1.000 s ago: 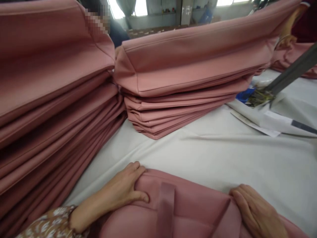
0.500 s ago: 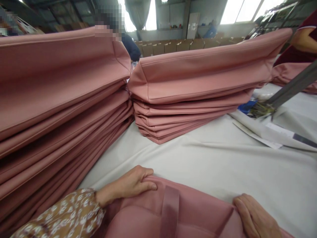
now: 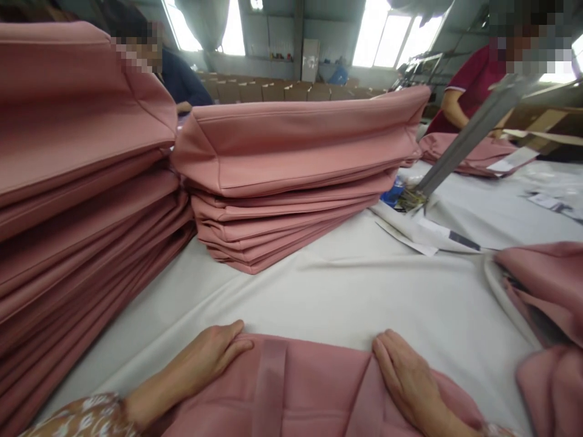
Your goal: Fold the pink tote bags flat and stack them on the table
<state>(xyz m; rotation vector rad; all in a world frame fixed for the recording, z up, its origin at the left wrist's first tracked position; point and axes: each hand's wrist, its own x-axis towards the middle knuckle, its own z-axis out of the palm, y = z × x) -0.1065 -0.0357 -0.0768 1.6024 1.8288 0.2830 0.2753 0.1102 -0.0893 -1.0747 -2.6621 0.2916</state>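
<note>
A pink leather-like bag [image 3: 314,379] with flat straps lies in front of me at the bottom of the view, its near part cut off by the frame. My left hand [image 3: 216,352] pinches its far edge at the left, thumb on top and fingers curled over the rim. At the right end of that edge, my right hand [image 3: 403,370] wraps its fingers over the corner beside a strap [image 3: 362,394]. The edge runs nearly straight between both hands. The undersides of the fingers are hidden.
Tall stacks of folded pink pieces stand left [image 3: 91,200] and ahead [image 3: 282,164] on a white cloth-covered table [image 3: 319,291]. More pink pieces [image 3: 546,291] lie right. A slanted metal post [image 3: 469,133] rises near papers. Two people work across the table.
My view has turned right, bringing more pink pieces and a co-worker into sight. The bag's far edge, slanted before, now lies nearly level. Both hands still hold it.
</note>
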